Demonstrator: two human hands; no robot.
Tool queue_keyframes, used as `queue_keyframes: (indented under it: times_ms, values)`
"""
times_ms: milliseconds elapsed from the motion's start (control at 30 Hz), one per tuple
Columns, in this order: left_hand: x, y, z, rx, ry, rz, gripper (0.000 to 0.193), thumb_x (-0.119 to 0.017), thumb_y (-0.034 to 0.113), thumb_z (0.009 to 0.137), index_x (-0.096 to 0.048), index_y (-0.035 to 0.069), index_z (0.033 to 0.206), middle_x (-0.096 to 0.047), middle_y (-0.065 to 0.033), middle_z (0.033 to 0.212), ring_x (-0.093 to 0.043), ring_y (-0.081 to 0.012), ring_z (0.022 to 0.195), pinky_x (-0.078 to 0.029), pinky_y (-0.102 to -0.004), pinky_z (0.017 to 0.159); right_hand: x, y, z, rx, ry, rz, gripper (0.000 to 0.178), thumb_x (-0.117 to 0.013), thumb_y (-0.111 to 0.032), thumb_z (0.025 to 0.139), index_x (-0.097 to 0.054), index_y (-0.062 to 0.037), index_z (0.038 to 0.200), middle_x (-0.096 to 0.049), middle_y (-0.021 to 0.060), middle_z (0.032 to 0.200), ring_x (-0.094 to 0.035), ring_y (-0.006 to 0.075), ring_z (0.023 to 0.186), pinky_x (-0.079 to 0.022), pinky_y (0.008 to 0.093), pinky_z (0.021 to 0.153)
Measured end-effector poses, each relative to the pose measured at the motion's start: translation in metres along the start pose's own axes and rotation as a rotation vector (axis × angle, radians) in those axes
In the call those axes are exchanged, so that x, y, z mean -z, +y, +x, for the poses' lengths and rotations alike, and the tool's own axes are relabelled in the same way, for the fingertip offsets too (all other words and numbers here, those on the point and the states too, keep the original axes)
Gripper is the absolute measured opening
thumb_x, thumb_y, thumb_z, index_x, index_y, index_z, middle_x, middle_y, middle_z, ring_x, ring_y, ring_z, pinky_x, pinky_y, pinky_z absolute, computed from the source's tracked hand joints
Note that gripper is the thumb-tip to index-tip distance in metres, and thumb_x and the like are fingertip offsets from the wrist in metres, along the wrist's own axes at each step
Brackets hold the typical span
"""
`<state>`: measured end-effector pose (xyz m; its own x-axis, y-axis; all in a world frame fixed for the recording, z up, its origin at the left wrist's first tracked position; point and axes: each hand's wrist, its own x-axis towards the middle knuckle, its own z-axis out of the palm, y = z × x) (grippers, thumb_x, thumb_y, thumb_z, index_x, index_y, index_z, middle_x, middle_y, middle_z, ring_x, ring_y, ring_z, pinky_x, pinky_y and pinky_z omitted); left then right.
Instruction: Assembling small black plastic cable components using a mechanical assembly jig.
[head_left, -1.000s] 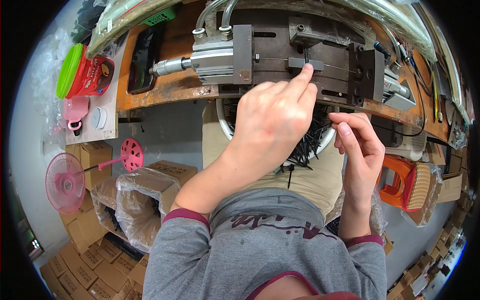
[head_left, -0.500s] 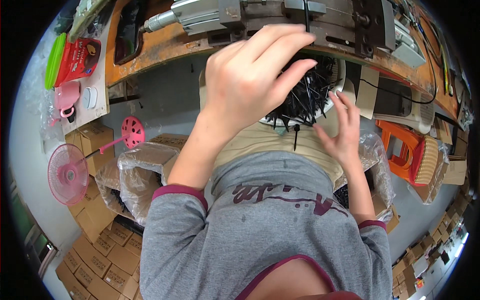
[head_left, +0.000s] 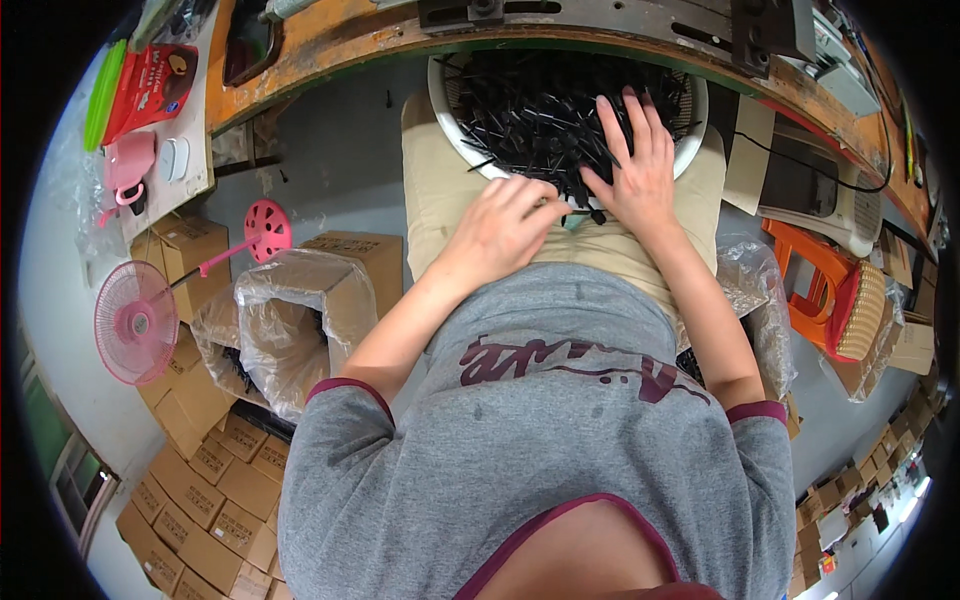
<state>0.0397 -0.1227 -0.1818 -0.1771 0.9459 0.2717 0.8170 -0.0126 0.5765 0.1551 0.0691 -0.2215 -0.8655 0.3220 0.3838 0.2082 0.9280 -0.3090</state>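
Note:
A white basket (head_left: 692, 150) rests on my lap, filled with a heap of thin black headed pins (head_left: 520, 110). At its near rim, my left hand (head_left: 505, 225) is closed, thumb against fingers, on a thin black pin (head_left: 580, 212); most of the pin's shaft shows beyond the fingertips. My right hand (head_left: 640, 175) lies over the right part of the heap, its fingers spread and touching the pins. Its thumb points down toward the pin at my left fingertips.
A wooden bench edge (head_left: 350, 78) with a dark metal fixture (head_left: 600, 22) runs beyond the basket. Plastic-lined cartons (head_left: 340, 290) stand on both sides of me. On the left are a pink fan (head_left: 135, 322) and a pink cup (head_left: 128, 160); on the right, an orange stool (head_left: 808, 280).
My left hand has come down from the bench fixture to the basket's near rim and now pinches a pin. The right hand has moved up and left onto the heap.

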Motion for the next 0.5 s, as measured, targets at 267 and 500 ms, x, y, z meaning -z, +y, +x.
queue_keyframes:
  times_ms: [267,500]
  values:
    - [-0.036,-0.009,0.013,-0.227,0.017,0.127,0.032,-0.062,0.012,0.076,-0.068,0.012,0.107,-0.059,-0.0022,0.102,-0.055,-0.0192,0.090,-0.045,-0.0321,0.076,-0.005,0.009,0.031,0.014,-0.041,-0.035,0.101,-0.086,-0.028,0.059,-0.038,-0.0226,0.149,-0.039,0.0122,0.146,-0.043,0.0341,0.129,-0.043,0.0428,0.100]
    - [-0.056,-0.029,0.035,-0.317,-0.060,0.231,0.027,-0.061,0.015,0.074,-0.068,0.009,0.100,-0.056,-0.0017,0.094,-0.052,-0.0183,0.086,-0.041,-0.0311,0.071,-0.009,0.025,0.043,-0.021,0.064,-0.019,0.083,-0.086,-0.032,0.065,-0.052,-0.0150,0.139,-0.048,0.0173,0.135,-0.052,0.0386,0.119,-0.049,0.0466,0.095]
